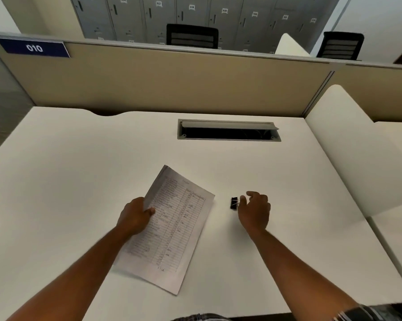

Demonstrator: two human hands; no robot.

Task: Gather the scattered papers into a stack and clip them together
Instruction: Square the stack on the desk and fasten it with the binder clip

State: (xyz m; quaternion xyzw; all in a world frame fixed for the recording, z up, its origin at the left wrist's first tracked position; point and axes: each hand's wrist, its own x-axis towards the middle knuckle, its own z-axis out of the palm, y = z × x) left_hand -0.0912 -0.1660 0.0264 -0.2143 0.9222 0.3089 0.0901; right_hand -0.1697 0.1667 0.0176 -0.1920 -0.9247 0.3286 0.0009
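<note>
The left hand [135,216] has its grip closed on the left edge of the stack of papers [172,228], thumb on top, the sheets fanning out to the right of that grip and lying on the white tabletop [79,158]. The right hand [255,212] reaches with a narrow, loosely curled grip, holding nothing, its fingertips [242,199] right at the black binder clip [234,203], which sits just left of that grip, between it and the papers

The papers [172,228] are gathered into one stack of white sheets, the top page printed with a ruled table of text and handwritten figures. The stack lies turned at an angle on the white worktop [68,170], its left edge lifted slightly. A small black binder clip [234,203] with silver wire handles sits on the worktop just right of the stack, apart from it.
</note>
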